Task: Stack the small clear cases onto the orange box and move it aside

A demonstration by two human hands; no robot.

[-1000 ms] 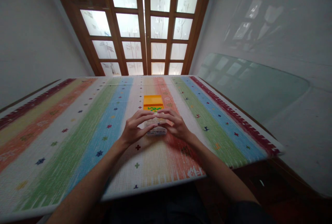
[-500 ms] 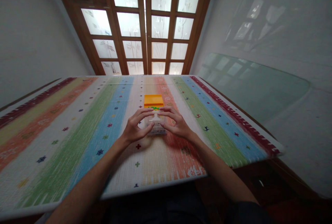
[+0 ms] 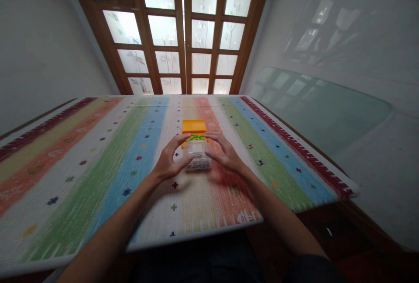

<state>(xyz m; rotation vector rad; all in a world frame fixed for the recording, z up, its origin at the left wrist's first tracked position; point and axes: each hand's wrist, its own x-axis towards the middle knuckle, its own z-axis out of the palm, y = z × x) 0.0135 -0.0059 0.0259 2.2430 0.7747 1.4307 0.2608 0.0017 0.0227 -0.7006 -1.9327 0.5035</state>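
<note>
A clear plastic box (image 3: 198,163) sits between the two hands, on the striped cloth (image 3: 193,204) that covers the surface (image 3: 352,188), somewhat nearer its front edge than its far one. The left hand (image 3: 170,158) stands at the box's left side and the right hand (image 3: 226,156) at its right, each with thumb and fingers spread wide in a C; whether any fingertip touches the plastic I cannot tell. Just beyond the box lies a yellow-orange container (image 3: 194,126), partly hidden by it; whether the two meet is unclear. The front edge slants, reaching farther toward the person on the left, while the right edge runs away toward the wooden doors (image 3: 186,56). Room to move is broad on both sides: stripes stretch far left, and a narrower span lies right, beside the wall (image 3: 376,77) with its pale green panel (image 3: 314,112). Green marks (image 3: 197,136) on the container are too small to read as lettering or picture, and the clear box's faint details are likewise illegible.
</note>
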